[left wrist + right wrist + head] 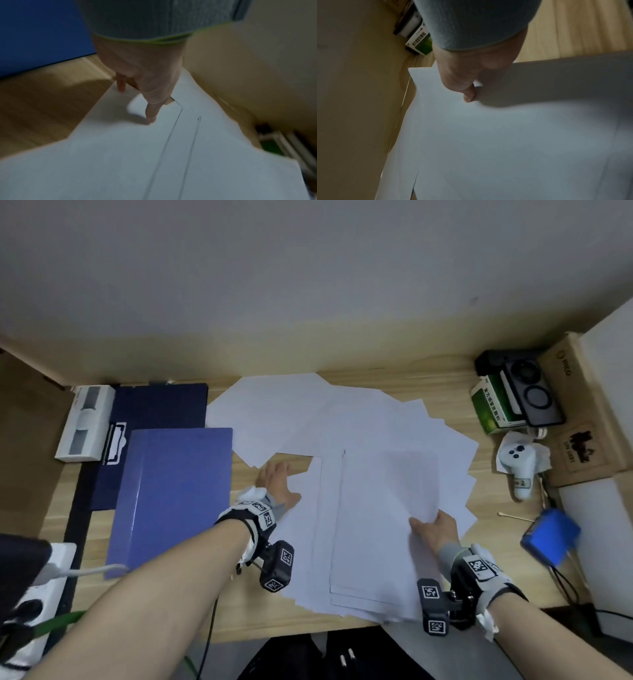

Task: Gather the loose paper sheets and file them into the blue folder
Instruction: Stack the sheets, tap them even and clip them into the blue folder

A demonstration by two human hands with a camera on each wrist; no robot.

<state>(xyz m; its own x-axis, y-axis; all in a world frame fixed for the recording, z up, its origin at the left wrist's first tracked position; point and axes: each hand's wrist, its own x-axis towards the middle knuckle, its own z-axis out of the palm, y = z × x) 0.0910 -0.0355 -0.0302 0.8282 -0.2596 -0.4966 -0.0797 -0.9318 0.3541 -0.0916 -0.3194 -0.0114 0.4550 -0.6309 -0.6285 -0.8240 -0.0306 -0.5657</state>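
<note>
Several loose white paper sheets point(359, 440) lie fanned over the wooden desk point(442, 381). A blue folder point(171, 494) lies at the left, partly over a darker blue clipboard point(161, 405). My left hand point(279, 479) lies flat with straight fingers on the left edge of the sheets point(154, 155), beside the folder point(34, 33). My right hand point(435, 523) pinches the lower right corner of a raised top sheet point(390, 508), thumb on top; in the right wrist view the thumb point(469, 94) presses on the paper point(488, 135), and the fingers are hidden under it.
A white box point(85, 422) stands at the far left. At the right are a green box point(489, 405), a black device point(527, 388), a white controller point(517, 463), cardboard boxes point(582, 412) and a blue pack point(551, 534). A power strip point(41, 583) lies at lower left.
</note>
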